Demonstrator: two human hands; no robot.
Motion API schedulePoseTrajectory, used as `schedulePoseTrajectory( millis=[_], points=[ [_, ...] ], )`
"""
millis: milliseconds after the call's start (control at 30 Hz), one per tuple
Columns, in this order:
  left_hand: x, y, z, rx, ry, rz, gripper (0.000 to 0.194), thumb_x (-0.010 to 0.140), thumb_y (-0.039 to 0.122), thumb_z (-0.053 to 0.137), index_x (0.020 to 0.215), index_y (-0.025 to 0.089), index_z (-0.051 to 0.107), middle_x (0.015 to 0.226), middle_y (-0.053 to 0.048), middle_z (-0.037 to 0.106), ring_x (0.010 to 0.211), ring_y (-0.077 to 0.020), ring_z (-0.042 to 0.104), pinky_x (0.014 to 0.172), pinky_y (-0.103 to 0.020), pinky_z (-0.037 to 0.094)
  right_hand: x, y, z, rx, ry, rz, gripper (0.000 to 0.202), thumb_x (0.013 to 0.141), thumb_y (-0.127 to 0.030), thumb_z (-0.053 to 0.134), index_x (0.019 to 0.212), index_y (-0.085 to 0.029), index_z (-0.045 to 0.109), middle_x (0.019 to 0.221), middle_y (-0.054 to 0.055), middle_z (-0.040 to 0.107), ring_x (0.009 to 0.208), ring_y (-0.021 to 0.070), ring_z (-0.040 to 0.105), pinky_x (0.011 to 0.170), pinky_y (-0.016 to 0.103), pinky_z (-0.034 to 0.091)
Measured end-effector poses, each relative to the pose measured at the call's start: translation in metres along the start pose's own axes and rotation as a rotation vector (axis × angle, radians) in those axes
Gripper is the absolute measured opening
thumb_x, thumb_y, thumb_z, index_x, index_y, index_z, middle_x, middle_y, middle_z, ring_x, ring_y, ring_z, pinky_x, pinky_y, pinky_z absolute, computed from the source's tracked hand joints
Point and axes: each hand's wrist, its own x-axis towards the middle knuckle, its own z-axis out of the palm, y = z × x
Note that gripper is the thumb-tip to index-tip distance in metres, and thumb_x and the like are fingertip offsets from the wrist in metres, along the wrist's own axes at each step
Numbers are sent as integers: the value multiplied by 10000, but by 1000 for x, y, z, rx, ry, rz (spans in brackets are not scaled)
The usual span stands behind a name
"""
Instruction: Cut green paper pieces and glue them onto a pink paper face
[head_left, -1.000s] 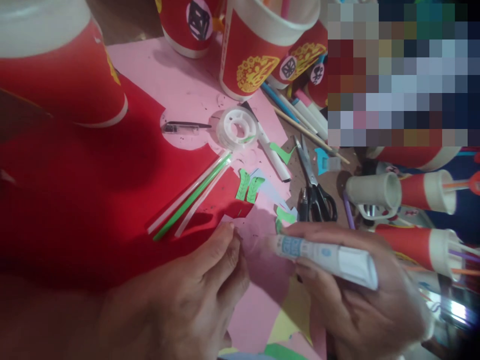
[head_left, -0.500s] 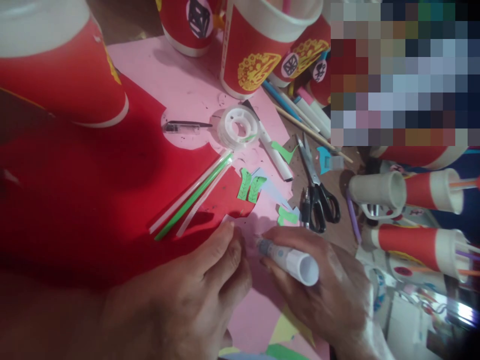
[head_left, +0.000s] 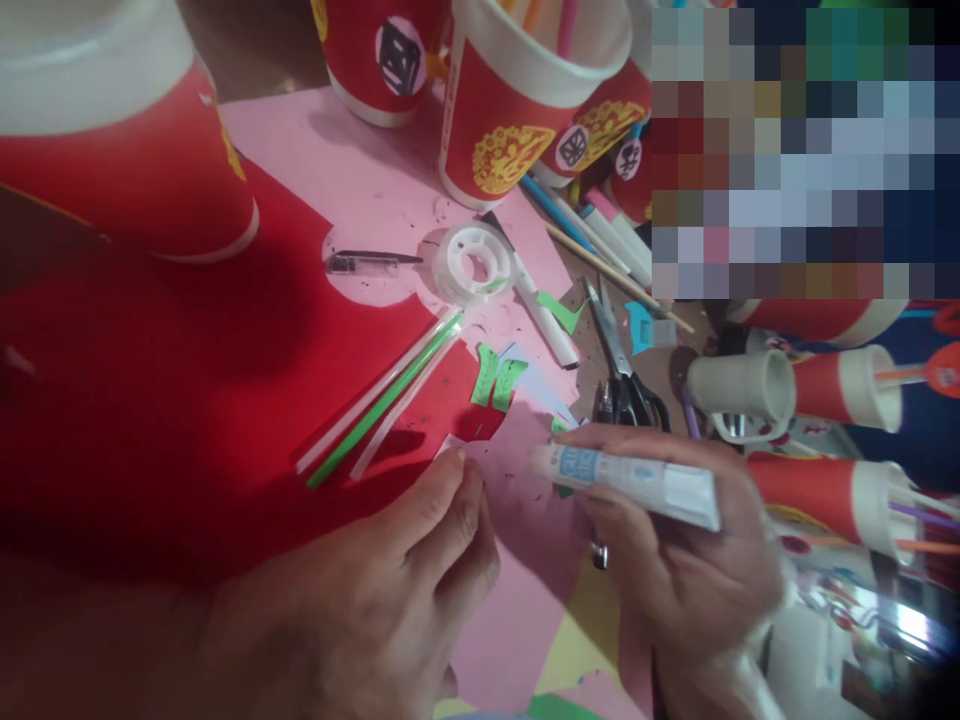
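Note:
A white glue stick (head_left: pixel 630 482) with a blue label is gripped in my right hand (head_left: pixel 697 550), lying nearly level above the pink paper (head_left: pixel 525 590). The fingers of my left hand (head_left: pixel 412 560) are pinched together on a small pale piece of paper (head_left: pixel 448 443), of which only an edge shows. Just beyond the fingertips lie two small green paper cutouts (head_left: pixel 498 377) with drawn lines. Green and white straws (head_left: pixel 386 405) rest on red paper (head_left: pixel 247 430) near my left hand.
A tape roll (head_left: pixel 475 262), a white marker (head_left: pixel 546 315), a pen (head_left: pixel 375 262) and black-handled scissors (head_left: pixel 619 350) lie beyond my hands. Red and white paper cups (head_left: pixel 510 120) stand at the back, with another large cup (head_left: pixel 112 150) at left. A pale mug (head_left: pixel 739 385) is at right.
My right hand has moved right with the glue stick, away from my left hand, and the stick has turned more level. My left hand has stayed almost still.

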Motion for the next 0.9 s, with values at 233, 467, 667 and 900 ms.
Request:
schedulePoseTrajectory(
  millis=[233, 467, 667, 900],
  points=[
    [4, -2, -2, 24, 11, -13, 471, 665, 583, 592, 961, 233, 702, 1049, -79, 657, 1058, -323, 491, 1053, -489, 151, 2, 6, 8, -5, -195, -94, 362, 702, -161, 685, 1035, -202, 548, 958, 54, 679, 875, 237, 646, 738, 341, 536],
    [3, -1, -2, 0, 8, -3, 423, 661, 554, 612, 914, 232, 717, 1023, -77, 663, 1032, -328, 496, 1050, -503, 150, 2, 4, 12, -95, -246, -171, 413, 734, -149, 649, 1106, -255, 503, 1018, 40, 666, 906, 254, 641, 760, 357, 533],
    [4, -2, 0, 7, 11, 10, 366, 671, 531, 621, 867, 240, 723, 1044, -72, 653, 1036, -321, 497, 1044, -505, 160, 2, 1, 11, -156, -288, -168, 417, 739, -170, 640, 1116, -266, 489, 1023, 34, 658, 906, 271, 641, 734, 360, 534],
    [-1, -3, 2, -32, 21, 18, 305, 669, 478, 642, 815, 226, 730, 1013, -72, 663, 1035, -319, 504, 1030, -504, 187, 6, -13, 0, -234, -357, -81, 208, 755, -214, 624, 952, -219, 557, 797, 18, 671, 651, 195, 651, 548, 268, 521]
  ],
)
